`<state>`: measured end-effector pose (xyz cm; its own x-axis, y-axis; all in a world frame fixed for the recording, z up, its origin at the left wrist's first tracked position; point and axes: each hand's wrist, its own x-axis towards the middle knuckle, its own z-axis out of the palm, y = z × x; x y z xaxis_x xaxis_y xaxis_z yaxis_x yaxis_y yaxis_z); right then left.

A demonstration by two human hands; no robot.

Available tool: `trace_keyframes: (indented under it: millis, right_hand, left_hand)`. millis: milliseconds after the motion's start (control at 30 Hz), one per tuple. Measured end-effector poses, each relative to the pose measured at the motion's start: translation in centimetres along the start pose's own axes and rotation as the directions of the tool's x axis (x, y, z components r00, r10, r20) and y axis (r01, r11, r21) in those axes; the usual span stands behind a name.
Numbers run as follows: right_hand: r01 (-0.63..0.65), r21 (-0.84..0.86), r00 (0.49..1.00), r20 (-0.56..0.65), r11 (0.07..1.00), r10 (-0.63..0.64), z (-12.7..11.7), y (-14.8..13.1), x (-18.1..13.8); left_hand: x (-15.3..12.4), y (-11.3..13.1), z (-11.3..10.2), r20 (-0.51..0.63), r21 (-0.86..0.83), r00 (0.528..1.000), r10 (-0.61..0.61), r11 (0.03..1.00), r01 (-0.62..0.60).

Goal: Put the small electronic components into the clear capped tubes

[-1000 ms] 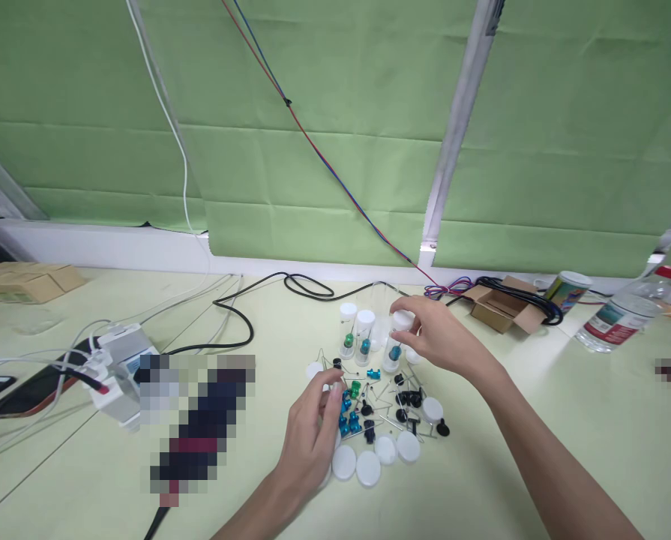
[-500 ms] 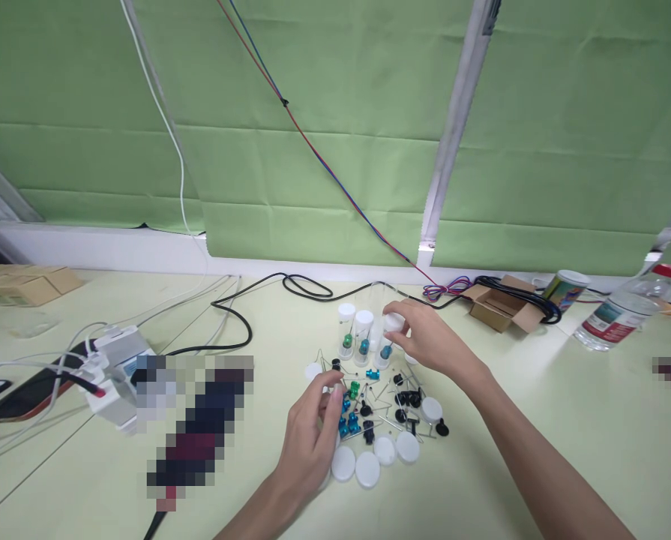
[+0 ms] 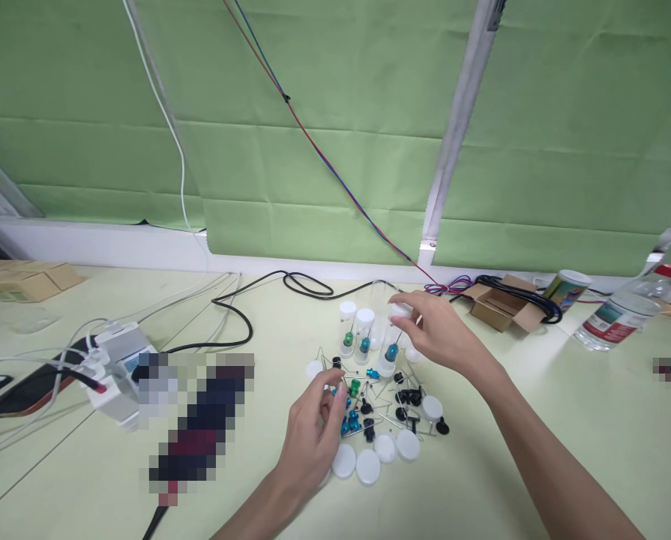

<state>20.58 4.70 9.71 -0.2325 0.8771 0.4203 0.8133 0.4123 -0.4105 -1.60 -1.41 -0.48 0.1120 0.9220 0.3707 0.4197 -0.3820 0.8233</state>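
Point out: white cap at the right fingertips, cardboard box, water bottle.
white cap (image 3: 400, 309), head view, on its side wall.
cardboard box (image 3: 495, 315), head view, on the front flap.
water bottle (image 3: 609, 322), head view, on the label.

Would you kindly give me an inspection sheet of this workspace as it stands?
Surface: pale green table.
Job's things: capped vials upright; loose white caps; blue and black small parts scattered.
Clutter: cardboard box, water bottle, white device.
Grippers: right hand grips the teal-part vial by its cap; left hand pinched over the small parts.
Cables: black cable looped on the table; red-blue wire hanging slantwise.
Surroundings: green blinds behind.
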Motion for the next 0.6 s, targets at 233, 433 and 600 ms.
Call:
trace_keyframes:
  millis: [233, 433, 600]
  right_hand:
    - [-0.13, 0.407, 0.984, 0.162, 0.904, 0.069, 0.6, -1.5, 0.0]
    - [-0.179, 0.515, 0.968, 0.243, 0.838, 0.057, 1.8, -2.6, -0.2]
    - [-0.193, 0.478, 0.947, 0.319, 0.857, 0.036, 2.7, -3.1, -0.5]
  left_hand:
    - [0.1, -0.2, -0.1, 0.005, 0.075, 0.997, 0.078, 0.994, -0.078]
    - [0.3, -0.5, 0.0, -0.017, 0.139, 0.996, 0.09, 0.987, -0.086]
    - [0.6, -0.8, 0.0, 0.003, 0.213, 1.0, 0.027, 0.977, -0.026]
